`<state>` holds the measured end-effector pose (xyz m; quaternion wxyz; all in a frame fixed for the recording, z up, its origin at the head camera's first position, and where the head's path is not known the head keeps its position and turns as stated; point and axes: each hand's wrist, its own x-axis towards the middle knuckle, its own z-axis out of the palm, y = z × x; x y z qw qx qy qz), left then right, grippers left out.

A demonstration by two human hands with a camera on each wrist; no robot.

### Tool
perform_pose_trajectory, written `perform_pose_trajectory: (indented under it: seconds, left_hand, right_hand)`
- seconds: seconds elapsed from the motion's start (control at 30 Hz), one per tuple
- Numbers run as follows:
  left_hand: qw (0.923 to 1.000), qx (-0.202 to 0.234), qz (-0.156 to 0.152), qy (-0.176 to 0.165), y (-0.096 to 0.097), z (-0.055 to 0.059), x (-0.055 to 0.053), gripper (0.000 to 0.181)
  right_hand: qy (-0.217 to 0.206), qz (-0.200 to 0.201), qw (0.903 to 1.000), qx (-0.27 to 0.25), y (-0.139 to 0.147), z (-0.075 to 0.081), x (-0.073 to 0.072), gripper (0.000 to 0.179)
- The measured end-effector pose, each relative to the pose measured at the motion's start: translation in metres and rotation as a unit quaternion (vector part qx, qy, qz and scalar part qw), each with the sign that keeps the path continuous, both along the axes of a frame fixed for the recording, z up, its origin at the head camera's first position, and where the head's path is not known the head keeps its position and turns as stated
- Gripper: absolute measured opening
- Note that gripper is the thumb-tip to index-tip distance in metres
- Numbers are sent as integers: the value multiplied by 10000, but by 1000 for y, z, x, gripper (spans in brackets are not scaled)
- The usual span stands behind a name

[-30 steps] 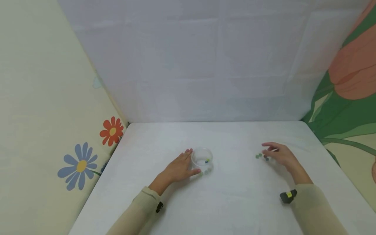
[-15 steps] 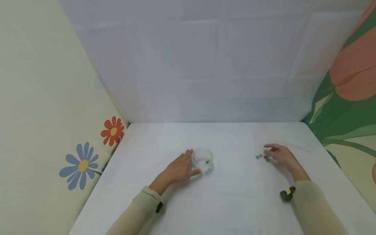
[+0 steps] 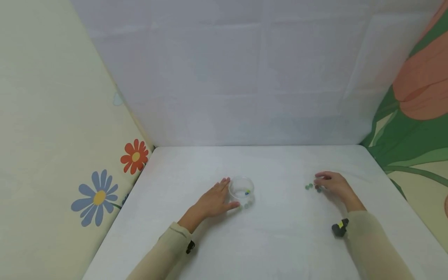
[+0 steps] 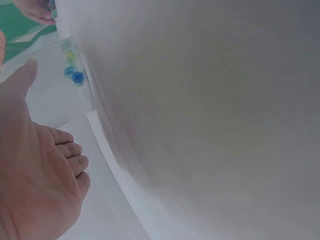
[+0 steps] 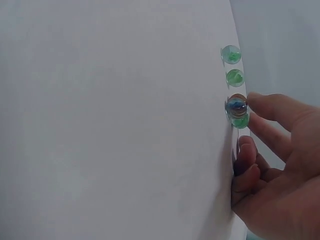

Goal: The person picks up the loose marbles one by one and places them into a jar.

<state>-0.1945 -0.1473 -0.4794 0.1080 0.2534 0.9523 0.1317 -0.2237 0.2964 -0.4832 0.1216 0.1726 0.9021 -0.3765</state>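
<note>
A clear plastic cup (image 3: 241,181) stands at mid-table with several glass marbles at its bottom, among them a blue marble (image 4: 77,77) and a yellow-green one (image 4: 70,55). My left hand (image 3: 214,200) lies along its left and near sides, thumb spread from the straight fingers. To the right, my right hand (image 3: 336,184) is over a small group of marbles. In the right wrist view, thumb and index tips are apart, right at the blue marble (image 5: 236,106), a brown one partly hidden behind it and a green marble (image 5: 240,121). The other fingers curl inward.
Two more green marbles, one nearer (image 5: 235,77) and one farther (image 5: 231,54), sit left of the right hand in the head view. White cloth covers the table (image 3: 273,241). A white backdrop (image 3: 224,77) rises behind, with flower-printed panels at both sides.
My right hand has shifted slightly, and its thumb and index finger have drawn closer together beside the marbles. The left hand and cup have stayed in place.
</note>
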Motion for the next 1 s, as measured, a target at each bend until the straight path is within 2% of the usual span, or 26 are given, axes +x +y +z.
perform_pose_trajectory:
  seconds: [0.27, 0.67, 1.0]
  left_hand:
    - [10000, -49, 4, 7, 0, -4, -1, 100]
    - [10000, -83, -13, 50, 1, -6, -2, 100]
    - [9998, -151, -4, 86, 1, -5, -2, 99]
  right_hand:
    - [-110, -237, 9995, 167, -6, 2, 1, 46]
    - [-50, -232, 9997, 56, -1, -3, -3, 40]
    - [223, -147, 9996, -83, 0, 2, 4, 42]
